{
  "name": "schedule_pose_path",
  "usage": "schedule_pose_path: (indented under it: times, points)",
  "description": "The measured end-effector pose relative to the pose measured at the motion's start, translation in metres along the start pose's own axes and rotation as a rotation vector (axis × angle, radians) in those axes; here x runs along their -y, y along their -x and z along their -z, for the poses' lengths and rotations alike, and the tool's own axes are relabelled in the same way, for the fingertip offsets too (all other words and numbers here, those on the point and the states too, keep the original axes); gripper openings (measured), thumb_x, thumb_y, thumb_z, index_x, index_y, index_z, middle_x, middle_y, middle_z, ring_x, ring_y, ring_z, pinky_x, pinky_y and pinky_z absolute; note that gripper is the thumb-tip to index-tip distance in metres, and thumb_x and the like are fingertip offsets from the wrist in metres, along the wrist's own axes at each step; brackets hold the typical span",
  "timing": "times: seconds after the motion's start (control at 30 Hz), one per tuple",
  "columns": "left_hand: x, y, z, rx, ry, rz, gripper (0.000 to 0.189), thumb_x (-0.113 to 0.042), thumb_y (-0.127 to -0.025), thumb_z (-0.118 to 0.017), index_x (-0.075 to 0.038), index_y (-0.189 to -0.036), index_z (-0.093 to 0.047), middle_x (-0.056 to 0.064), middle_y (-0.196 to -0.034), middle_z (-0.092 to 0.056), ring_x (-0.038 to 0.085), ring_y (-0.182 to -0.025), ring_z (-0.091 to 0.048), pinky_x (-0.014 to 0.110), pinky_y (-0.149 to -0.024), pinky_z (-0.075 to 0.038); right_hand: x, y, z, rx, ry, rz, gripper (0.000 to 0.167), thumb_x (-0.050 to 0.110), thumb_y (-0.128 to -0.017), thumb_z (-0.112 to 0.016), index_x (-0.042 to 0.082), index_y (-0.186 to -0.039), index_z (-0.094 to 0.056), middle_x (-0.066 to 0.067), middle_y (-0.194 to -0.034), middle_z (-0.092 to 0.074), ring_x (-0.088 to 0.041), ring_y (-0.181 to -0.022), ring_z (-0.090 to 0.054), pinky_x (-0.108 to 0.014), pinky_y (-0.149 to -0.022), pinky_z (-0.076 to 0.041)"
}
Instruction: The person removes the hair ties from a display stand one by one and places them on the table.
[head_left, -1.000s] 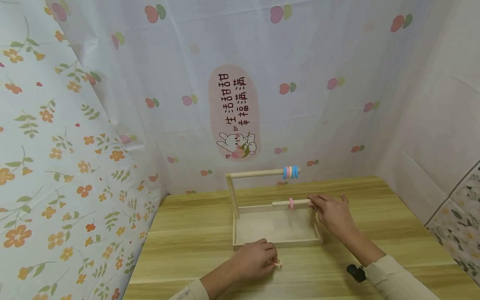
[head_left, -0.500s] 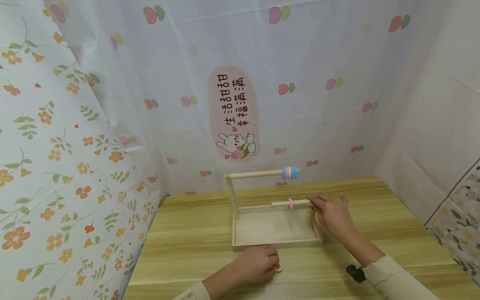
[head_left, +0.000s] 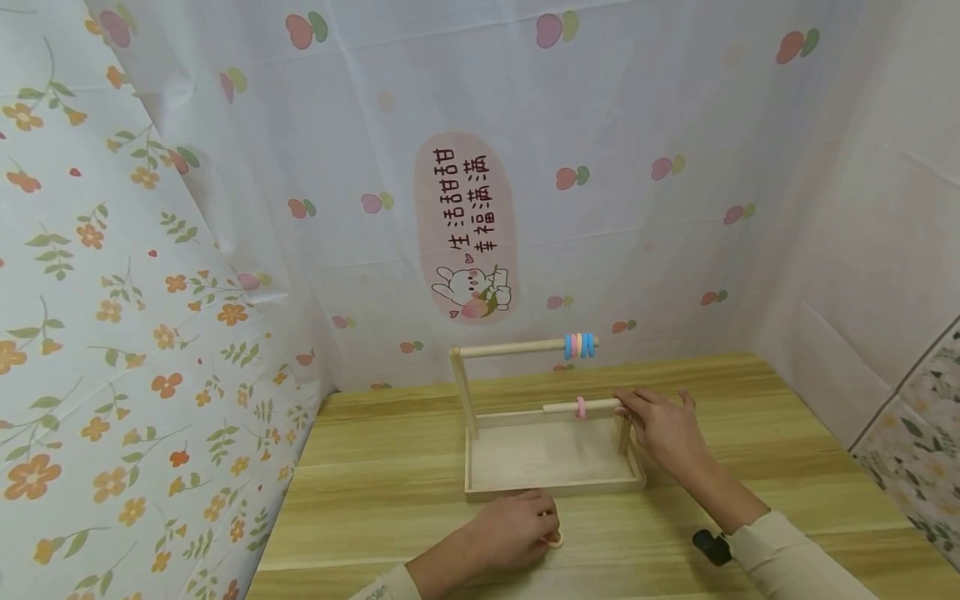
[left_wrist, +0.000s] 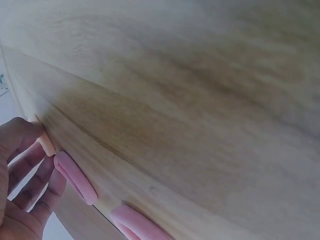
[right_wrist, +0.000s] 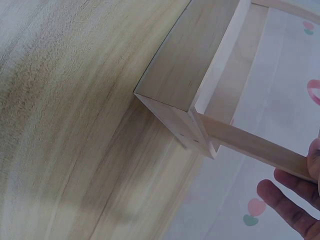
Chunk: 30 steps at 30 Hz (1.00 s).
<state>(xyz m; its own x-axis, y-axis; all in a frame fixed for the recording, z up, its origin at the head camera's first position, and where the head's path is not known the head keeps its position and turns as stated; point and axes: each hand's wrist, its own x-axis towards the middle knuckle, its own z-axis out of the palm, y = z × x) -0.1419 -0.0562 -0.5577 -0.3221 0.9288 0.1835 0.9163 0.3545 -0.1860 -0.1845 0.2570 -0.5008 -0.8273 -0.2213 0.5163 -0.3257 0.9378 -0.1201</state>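
Observation:
My left hand (head_left: pixel 517 529) is low over the table in front of the rack, pinching a peach-coloured ring (left_wrist: pixel 47 144) between thumb and fingers. Two pink rings, a nearer one (left_wrist: pixel 76 177) and another (left_wrist: pixel 137 224), lie beside that hand in the left wrist view; in the head view the hand hides them. My right hand (head_left: pixel 667 425) grips the wooden rack at the top of its short right post (right_wrist: pixel 255 147). From there a lower rod (head_left: pixel 558 408) points left and carries one pink ring (head_left: pixel 581 407). Blue, pink and peach rings (head_left: pixel 580 346) hang together near the free end of the upper rod (head_left: pixel 510 348).
The rack's shallow tray base (head_left: pixel 555 489) stands on the wood-grain table (head_left: pixel 375 467). Its tall left post (head_left: pixel 465 392) bears the upper rod. A small black object (head_left: pixel 711 547) is by the right sleeve. Patterned cloth (head_left: pixel 360 250) hangs behind and at the sides.
My left hand has shifted slightly right and down, still pinching the peach ring. The right hand has stayed on the rack, and the rings on the rods are unchanged.

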Motion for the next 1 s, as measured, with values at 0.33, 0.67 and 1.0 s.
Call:
schedule_pose_path:
  times: [0.33,0.67,1.0]
  points:
    - [0.002,0.002,0.003,0.048,0.105,0.048,0.017,-0.027,-0.097,-0.085,-0.029,-0.110,-0.075,-0.014,-0.114,-0.069,0.001,-0.110,-0.067,0.013,-0.102,-0.054,0.001,-0.001,0.002,-0.020,-0.010,0.007,0.028,0.017,-0.101,-0.081,0.010,-0.129,-0.081,-0.011,-0.110,-0.083,-0.039,-0.084,-0.080,-0.090,-0.101,-0.045]
    - [0.008,0.004,0.007,0.044,0.373,0.131,0.021,-0.031,-0.110,-0.069,-0.022,-0.129,-0.074,-0.008,-0.127,-0.071,-0.002,-0.110,-0.067,0.009,-0.096,-0.053,-0.002,-0.001,-0.001,-0.033,0.000,0.020,0.029,0.015,-0.100,-0.081,0.010,-0.129,-0.081,-0.011,-0.109,-0.083,-0.039,-0.082,-0.080,-0.089,-0.098,-0.048]
    - [0.014,-0.002,0.018,0.004,0.432,0.264,0.028,-0.023,-0.106,-0.075,-0.017,-0.133,-0.073,-0.004,-0.129,-0.073,0.006,-0.120,-0.069,0.015,-0.102,-0.055,-0.001,-0.001,0.001,-0.015,0.015,0.022,0.030,0.017,-0.100,-0.081,0.011,-0.129,-0.080,-0.011,-0.110,-0.083,-0.040,-0.083,-0.080,-0.088,-0.098,-0.049]
